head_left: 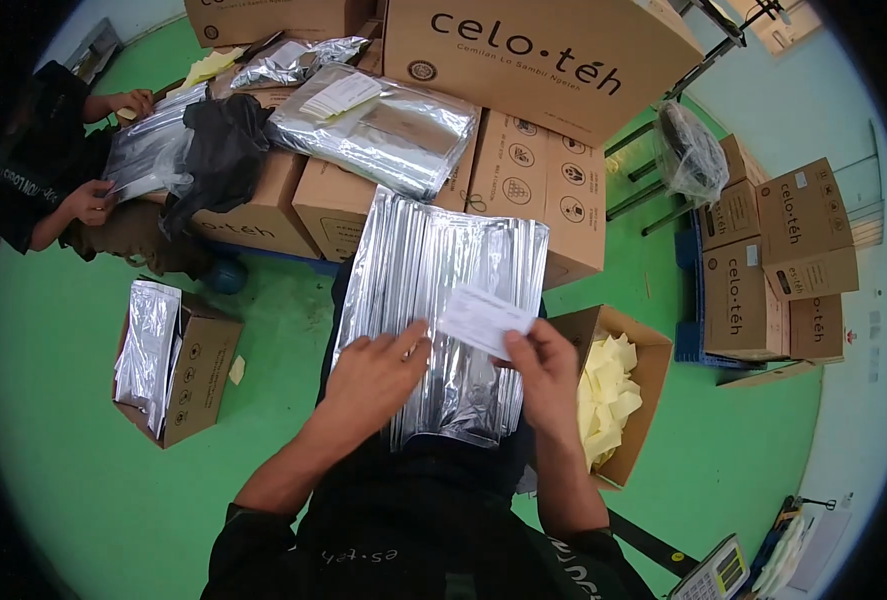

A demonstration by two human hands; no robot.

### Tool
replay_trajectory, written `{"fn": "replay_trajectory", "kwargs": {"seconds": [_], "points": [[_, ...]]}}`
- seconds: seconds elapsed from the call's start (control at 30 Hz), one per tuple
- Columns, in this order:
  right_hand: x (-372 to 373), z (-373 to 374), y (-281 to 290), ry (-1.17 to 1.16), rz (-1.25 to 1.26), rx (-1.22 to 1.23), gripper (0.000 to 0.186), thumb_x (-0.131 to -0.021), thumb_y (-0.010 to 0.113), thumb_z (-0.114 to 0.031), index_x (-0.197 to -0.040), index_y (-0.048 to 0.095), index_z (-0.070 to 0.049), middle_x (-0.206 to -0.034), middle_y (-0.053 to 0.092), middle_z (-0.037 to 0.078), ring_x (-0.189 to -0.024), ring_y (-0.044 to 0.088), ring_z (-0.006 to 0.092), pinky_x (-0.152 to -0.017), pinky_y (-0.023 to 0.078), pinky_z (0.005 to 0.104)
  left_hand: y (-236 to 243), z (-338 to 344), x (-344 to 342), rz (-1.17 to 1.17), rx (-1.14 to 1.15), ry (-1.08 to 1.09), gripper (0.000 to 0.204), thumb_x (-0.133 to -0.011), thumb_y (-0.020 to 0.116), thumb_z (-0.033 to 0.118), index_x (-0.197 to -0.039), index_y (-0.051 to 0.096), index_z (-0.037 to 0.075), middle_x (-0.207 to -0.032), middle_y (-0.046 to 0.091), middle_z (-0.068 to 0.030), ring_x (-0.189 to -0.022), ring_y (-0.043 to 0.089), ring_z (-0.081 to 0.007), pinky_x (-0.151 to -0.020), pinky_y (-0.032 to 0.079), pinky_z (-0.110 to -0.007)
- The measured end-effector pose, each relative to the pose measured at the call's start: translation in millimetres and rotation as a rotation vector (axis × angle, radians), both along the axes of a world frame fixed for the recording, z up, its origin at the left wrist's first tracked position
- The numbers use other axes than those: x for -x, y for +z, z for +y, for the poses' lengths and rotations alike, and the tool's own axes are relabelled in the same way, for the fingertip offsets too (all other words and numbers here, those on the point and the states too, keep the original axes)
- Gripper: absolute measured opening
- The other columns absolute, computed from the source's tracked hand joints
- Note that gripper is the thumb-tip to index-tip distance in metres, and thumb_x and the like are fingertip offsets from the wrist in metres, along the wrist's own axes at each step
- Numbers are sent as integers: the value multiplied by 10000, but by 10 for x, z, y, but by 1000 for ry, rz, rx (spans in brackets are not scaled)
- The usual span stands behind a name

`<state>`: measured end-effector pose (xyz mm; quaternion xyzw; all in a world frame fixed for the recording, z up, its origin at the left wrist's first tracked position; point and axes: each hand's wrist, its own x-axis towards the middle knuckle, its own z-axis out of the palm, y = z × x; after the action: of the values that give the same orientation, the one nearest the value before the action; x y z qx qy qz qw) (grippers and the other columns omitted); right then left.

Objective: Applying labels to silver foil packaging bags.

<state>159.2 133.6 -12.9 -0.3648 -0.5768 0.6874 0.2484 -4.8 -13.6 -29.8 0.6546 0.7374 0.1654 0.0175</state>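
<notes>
A fanned stack of silver foil pouches [393, 270] lies across my lap. My right hand [545, 375] pinches a white printed label [478, 318] between thumb and fingers, holding it over the upper pouch. To its left, my left hand [381, 378] rests on the pouches with the index finger stretched out toward the label. That hand holds nothing that I can see, though its palm side is hidden.
At my right stands an open carton [653, 385] of crumpled yellow paper slips [608, 390]. Another carton [198, 375] at left holds foil pouches. Ahead, cartons [538, 185] carry a large foil bundle [403, 130]. A co-worker's hands [88, 203] handle foil at far left.
</notes>
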Motion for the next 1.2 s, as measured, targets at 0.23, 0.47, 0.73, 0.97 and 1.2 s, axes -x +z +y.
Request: {"fn": "replay_trajectory", "kwargs": {"seconds": [0.23, 0.47, 0.73, 0.97, 1.2], "points": [[101, 17, -591, 30, -200, -126, 182, -949, 646, -125, -895, 667, 48, -738, 659, 20, -683, 554, 39, -609, 437, 219, -329, -171, 296, -186, 43, 70, 404, -819, 745, 182, -1200, 634, 107, -1273, 615, -29, -880, 693, -255, -757, 565, -373], [174, 102, -632, 140, -476, -217, 223, -900, 678, -201, -885, 700, 20, -724, 698, 112, -607, 651, 171, -588, 502, 323, -299, -125, 322, -96, 183, -9, 450, -837, 703, 150, -1275, 629, 225, -1345, 562, -46, -873, 699, -244, -725, 579, -381], [340, -94, -569, 100, -800, -817, 299, -850, 702, -304, -778, 639, -21, -707, 678, 115, -674, 676, 342, -620, 527, 441, -251, -67, 276, -39, 180, -37, 455, -772, 692, 137, -1221, 634, 187, -1394, 526, -48, -707, 679, -243, -617, 581, -386], [185, 7, -281, 119, -950, -1004, 559, -731, 831, -333, -1130, 555, -56, -1049, 618, 134, -879, 658, 322, -686, 538, 445, -396, -130, 307, -157, 48, -3, 441, -801, 711, 151, -1234, 630, 141, -1400, 535, -69, -744, 688, -256, -644, 585, -393], [-122, 95, -400, -104, -806, -899, 567, -748, 838, -257, -1196, 562, -45, -1014, 631, 141, -941, 616, 351, -797, 497, 450, -446, -209, 258, -298, -125, 170, 552, -814, 785, 301, -1280, 597, 71, -1420, 531, -108, -863, 706, -278, -723, 573, -384]]}}
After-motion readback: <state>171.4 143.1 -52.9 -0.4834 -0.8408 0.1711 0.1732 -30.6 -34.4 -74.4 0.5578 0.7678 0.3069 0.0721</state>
